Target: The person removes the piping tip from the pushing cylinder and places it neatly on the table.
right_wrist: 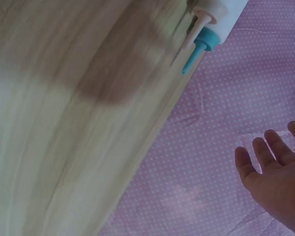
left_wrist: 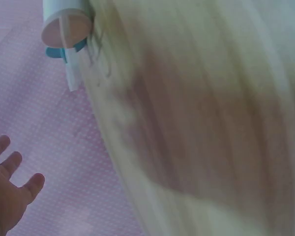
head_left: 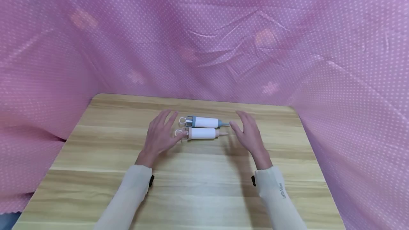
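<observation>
Two syringe-like plunger tubes lie side by side on the wooden table. The farther tube has a white barrel with blue end caps and a thin blue nozzle; the nearer tube has beige ones. Both nozzles point right, and white loop handles stick out at the left. My left hand is beside the handle ends, its thumb overlapping the beige tube's handle in the head view; contact cannot be told. Beyond the nozzle tips is my right hand, fingers spread, holding nothing. In the right wrist view the blue nozzle shows.
The wood-grain table has a rounded far edge. A pink dotted cloth hangs behind it and along both sides. Long pale sleeves cover the arms, with a small black device at each wrist.
</observation>
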The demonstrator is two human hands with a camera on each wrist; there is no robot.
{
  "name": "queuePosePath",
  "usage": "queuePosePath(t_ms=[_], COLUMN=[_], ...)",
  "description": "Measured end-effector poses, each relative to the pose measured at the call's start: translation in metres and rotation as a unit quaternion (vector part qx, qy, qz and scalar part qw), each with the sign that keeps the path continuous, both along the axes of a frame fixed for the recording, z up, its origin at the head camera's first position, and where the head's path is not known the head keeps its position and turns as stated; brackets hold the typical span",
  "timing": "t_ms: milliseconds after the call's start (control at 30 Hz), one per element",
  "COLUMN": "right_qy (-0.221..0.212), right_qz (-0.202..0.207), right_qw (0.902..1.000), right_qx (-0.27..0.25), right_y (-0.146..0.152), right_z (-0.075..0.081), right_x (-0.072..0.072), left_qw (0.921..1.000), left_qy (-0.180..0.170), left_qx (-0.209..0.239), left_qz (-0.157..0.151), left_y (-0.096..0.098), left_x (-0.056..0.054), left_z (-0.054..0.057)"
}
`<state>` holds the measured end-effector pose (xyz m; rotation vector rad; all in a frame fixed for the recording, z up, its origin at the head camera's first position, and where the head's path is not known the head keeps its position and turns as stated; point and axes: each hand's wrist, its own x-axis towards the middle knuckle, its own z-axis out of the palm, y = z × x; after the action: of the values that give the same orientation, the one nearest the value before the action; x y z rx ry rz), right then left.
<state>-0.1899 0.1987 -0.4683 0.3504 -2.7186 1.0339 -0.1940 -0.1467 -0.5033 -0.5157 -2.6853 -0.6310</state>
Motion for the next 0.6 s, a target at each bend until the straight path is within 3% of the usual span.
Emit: queuePosePath(t_ms=[233,367,600], right_qy=[-0.006,-0.029,-0.057], right_qz=[0.006,0.003,-0.003], right_qw=[0.9988,0.9939,0.9846], right_qx=[-0.047,-0.106,-0.165], right_y=[-0.005,-0.01,-0.022], right_z=[-0.017,-0.029,-0.049], right_x=[-0.006,-0.01,-0.012], left_qw=[0.999,0.9964,0.9911], left_qy=[-0.019,-0.041,-0.085], left_qx=[0.037,0.065,0.099], left_qz=[-0.019,-0.037,-0.028], left_y=[-0.002,-0.001,0.001], left_x=[-0.006,-0.01,-0.012], left_z=[-0.018,-0.024,-0.034])
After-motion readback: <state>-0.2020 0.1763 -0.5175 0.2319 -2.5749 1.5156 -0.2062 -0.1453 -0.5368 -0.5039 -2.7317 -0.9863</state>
